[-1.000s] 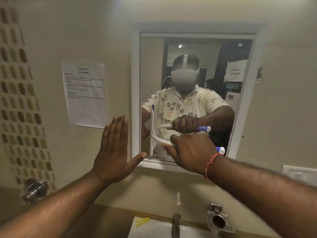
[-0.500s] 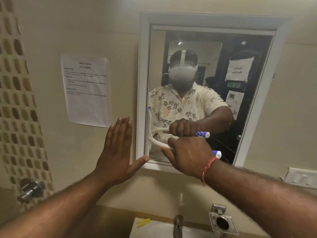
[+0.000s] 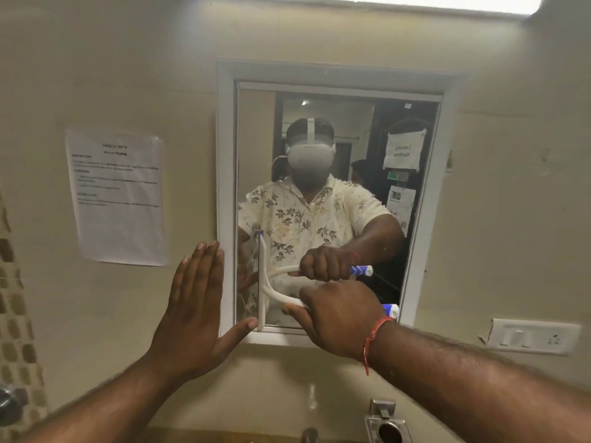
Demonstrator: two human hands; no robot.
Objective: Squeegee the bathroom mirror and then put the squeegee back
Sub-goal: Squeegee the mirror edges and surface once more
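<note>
A white-framed mirror (image 3: 425,199) hangs on the beige wall ahead. My right hand (image 3: 335,318) grips the handle of a white squeegee (image 3: 263,282) whose blue-tipped end sticks out past my wrist. The blade stands upright against the glass near the mirror's lower left edge. My left hand (image 3: 195,308) lies flat and open on the wall just left of the frame, its thumb reaching the frame's bottom corner. The glass reflects a person in a floral shirt and the same squeegee.
A printed paper sheet (image 3: 116,196) is taped to the wall left of the mirror. A white switch plate (image 3: 532,336) sits at the lower right. Below, a tap (image 3: 309,435) and a metal fitting (image 3: 385,423) show at the bottom edge. A light strip glows overhead.
The view has tilted upward, so the sink has dropped out of sight. The squeegee and both hands keep nearly the same place against the mirror's lower left.
</note>
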